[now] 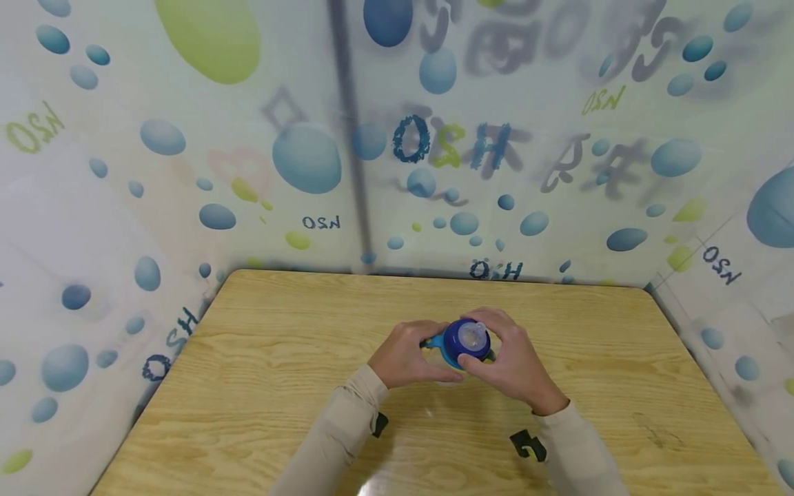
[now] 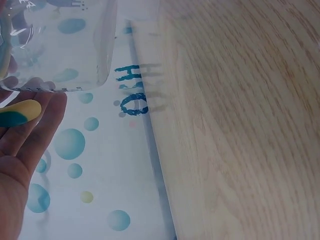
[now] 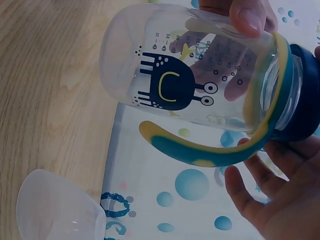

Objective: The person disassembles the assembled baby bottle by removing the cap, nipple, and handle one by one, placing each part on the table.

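A clear baby bottle (image 3: 172, 37) with a printed cartoon creature is held between both hands over the table. It lies on its side in the right wrist view, with a teal and yellow handle (image 3: 200, 152) around its neck. On top are a dark blue collar (image 1: 455, 339) and a clear teat (image 1: 473, 337). My left hand (image 1: 410, 355) grips the bottle's body, its thumb and fingers on opposite sides. The right hand (image 1: 510, 358) holds the blue collar between thumb and fingers. Part of the bottle's body is hidden beneath the collar in the head view.
A translucent domed cap (image 3: 57, 210) stands on the wooden table (image 1: 279, 331), near the bottle. Walls (image 1: 248, 207) printed with blue and green drops rise behind the table and on both sides. Black pieces (image 1: 528, 446) show at both wrists.
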The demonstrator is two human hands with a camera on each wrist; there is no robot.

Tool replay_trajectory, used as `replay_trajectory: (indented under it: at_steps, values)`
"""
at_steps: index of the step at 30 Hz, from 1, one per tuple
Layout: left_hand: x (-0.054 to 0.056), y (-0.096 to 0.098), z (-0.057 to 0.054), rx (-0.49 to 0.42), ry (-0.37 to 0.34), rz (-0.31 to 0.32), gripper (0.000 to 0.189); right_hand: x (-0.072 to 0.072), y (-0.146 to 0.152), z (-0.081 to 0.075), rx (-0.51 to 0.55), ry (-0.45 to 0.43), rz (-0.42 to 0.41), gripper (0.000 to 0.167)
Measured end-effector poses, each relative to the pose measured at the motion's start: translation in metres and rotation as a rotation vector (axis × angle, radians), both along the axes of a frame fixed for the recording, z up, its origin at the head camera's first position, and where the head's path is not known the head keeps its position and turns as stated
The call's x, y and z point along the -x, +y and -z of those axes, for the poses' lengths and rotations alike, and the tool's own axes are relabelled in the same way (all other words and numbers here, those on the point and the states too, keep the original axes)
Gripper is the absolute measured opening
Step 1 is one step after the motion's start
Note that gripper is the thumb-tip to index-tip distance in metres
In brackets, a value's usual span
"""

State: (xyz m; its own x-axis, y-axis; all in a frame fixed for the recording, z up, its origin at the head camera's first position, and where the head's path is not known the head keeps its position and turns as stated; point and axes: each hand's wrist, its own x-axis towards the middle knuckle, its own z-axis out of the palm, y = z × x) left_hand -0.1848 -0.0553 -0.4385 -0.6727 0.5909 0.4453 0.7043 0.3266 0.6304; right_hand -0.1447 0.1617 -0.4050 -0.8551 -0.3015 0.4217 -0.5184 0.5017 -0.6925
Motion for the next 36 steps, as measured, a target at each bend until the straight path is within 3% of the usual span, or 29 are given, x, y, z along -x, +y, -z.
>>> replay_trajectory:
  at_steps: [14,23,36]
  values:
    - [-0.001,0.001,0.001,0.001,0.012,-0.006,0.075,-0.002,0.002,-0.001,0.030,0.039,0.035,0.050]
    - [-0.001,0.000,0.001,-0.020,-0.001,-0.014,0.068,-0.001,0.010,-0.006,0.111,0.099,0.113,0.051]
    - [-0.001,-0.001,0.001,-0.015,-0.021,-0.042,0.069,-0.002,0.030,-0.005,0.157,0.055,0.286,0.043]
